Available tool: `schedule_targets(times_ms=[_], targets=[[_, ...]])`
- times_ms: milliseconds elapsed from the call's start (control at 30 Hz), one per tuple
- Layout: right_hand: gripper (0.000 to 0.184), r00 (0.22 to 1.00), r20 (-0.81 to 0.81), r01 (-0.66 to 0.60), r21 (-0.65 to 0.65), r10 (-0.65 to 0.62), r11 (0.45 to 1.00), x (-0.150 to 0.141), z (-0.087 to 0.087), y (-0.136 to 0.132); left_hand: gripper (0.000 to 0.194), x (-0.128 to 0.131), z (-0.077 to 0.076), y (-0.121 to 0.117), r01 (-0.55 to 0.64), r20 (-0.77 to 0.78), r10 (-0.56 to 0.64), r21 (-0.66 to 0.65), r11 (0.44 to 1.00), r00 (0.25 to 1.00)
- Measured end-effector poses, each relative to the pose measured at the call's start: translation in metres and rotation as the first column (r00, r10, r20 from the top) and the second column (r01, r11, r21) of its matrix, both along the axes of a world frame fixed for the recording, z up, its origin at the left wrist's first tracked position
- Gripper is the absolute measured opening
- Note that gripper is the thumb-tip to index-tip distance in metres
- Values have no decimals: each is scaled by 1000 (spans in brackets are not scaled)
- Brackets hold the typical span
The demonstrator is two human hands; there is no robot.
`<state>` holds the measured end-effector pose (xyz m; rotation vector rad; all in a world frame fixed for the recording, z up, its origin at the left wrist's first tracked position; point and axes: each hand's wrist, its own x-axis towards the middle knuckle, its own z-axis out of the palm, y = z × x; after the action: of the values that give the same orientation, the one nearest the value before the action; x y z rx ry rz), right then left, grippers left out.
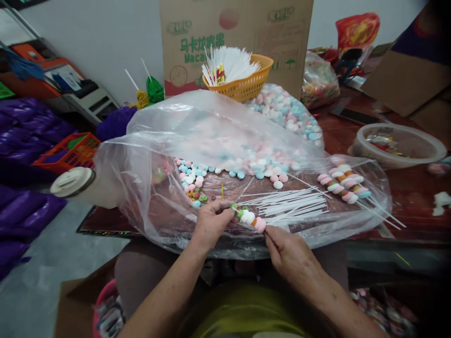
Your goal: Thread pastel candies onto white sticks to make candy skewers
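My left hand (210, 221) is closed, its fingers pinching one end of a candy skewer (248, 217) strung with green, white, orange and pink pieces. Its other end, by the pink piece, is pinched by my closed right hand (287, 253). The skewer lies over a clear plastic bag (155, 155) spread on the table. Just beyond it lies a bundle of white sticks (292, 206). Loose pastel candies (253, 166) lie heaped inside the bag. Finished candy skewers (343, 184) rest to the right.
An orange basket (246, 84) of white sticks stands at the back before a cardboard box (236, 28). A clear plastic tub (398, 145) sits at the right on the dark wooden table (416, 192). Purple bags (21, 136) and an orange crate (70, 152) lie left.
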<state>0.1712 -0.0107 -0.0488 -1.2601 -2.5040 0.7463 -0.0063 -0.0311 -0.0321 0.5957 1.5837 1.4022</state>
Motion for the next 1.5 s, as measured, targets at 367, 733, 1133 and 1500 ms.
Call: schedule_targets(times_ms=[367, 733, 1133, 1500], targets=[[24, 999, -31, -8, 85, 11, 996, -3, 8, -3, 17, -7, 0, -7, -19, -52, 21, 47, 999, 998], [26, 1000, -15, -22, 136, 24, 990, -4, 9, -2, 17, -9, -4, -2, -64, 73, 60, 55, 996, 996], [23, 998, -19, -59, 154, 63, 986, -3, 4, -1, 14, -13, -6, -2, -64, 27, 63, 36, 997, 998], [23, 996, -47, -73, 141, 80, 987, -5, 6, -1, 21, -16, 1, -8, 19, 185, -40, 109, 994, 982]])
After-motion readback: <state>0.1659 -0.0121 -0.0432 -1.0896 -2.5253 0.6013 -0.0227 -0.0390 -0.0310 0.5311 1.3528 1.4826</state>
